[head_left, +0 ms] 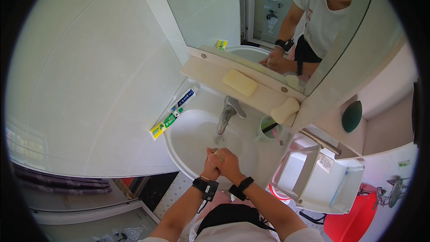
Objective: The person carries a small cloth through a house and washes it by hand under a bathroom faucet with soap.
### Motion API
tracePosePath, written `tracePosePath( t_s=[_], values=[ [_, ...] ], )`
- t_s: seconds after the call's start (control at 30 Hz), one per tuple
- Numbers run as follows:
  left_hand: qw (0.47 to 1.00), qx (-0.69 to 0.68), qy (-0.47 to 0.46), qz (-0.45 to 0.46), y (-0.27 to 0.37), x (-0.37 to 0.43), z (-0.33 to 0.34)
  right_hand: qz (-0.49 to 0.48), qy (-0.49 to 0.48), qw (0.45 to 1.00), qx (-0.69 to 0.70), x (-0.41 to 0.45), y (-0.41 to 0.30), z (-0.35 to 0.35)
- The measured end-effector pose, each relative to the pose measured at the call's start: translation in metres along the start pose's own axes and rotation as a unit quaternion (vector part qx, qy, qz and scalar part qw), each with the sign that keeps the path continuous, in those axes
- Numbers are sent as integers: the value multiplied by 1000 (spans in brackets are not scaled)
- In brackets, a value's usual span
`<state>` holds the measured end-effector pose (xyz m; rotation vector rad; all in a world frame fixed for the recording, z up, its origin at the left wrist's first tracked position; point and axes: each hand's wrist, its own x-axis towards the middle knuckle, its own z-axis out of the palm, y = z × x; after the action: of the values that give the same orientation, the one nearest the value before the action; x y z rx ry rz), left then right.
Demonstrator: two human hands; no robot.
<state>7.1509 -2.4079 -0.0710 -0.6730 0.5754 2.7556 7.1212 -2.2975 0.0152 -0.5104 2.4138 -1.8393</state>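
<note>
My left hand (211,165) and my right hand (231,165) are pressed together over the front of the white washbasin (188,161), the right one lapping over the left. Something small and tan shows between the fingers; whether it is soap or lather, I cannot tell. The palms are hidden. Just beyond the hands is the metal faucet (225,116), with what looks like water below its spout. On the basin's left rim lie a yellow and green toothpaste tube (166,124) and a white and blue tube (183,99).
A pale soap bar (240,82) and a bone-shaped pale piece (285,110) rest on the ledge under the mirror (215,10). A cup (268,129) with toothbrushes stands right of the faucet. Farther right are a white plastic rack (307,171) and a red basin (352,218).
</note>
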Motion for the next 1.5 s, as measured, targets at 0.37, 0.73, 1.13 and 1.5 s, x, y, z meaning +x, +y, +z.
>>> tracePosePath(
  t_s=[0.37, 0.73, 1.13, 1.5],
  values=[
    [976, 105, 167, 93, 12, -2, -2, 26, 6, 1000, 4, 1, 2, 1],
    [703, 672, 49, 228, 10, -6, -22, 96, -34, 978, -182, 4, 52, 15],
    [903, 318, 219, 189, 72, 41, -57, 95, 43, 958, -266, 30, 128, 15],
    [813, 487, 274, 162, 76, 63, -92, 204, -189, 930, -241, 34, 129, 48]
  ],
)
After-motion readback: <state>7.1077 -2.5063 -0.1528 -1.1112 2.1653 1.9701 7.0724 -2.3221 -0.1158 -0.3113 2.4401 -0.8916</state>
